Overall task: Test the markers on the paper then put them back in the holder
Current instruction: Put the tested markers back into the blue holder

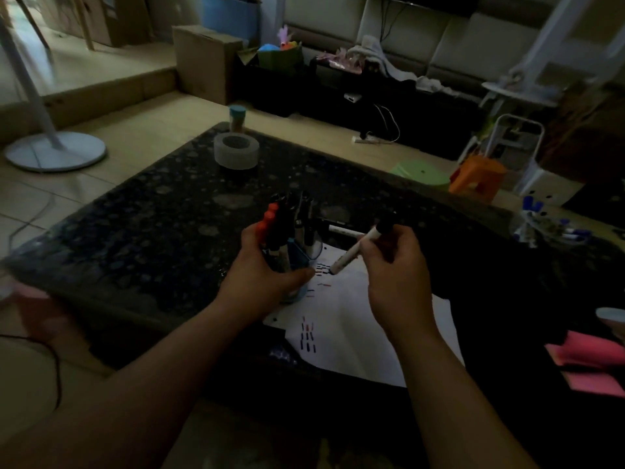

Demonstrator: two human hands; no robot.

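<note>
While your right hand grasps the marker, tip on the paper among short dashes, you are mid-test, I judge. Next calls for lifting it to nine o'clock, into the holder your left hand grips. The speckled dark table carries a tape roll at eleven o'clock; the room is dim.

dim room; beige tile floor; padded sofa; cardboard box

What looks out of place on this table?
One marker seems to lie loose on the table behind the holder, not in it. Otherwise nothing stands out.
</note>
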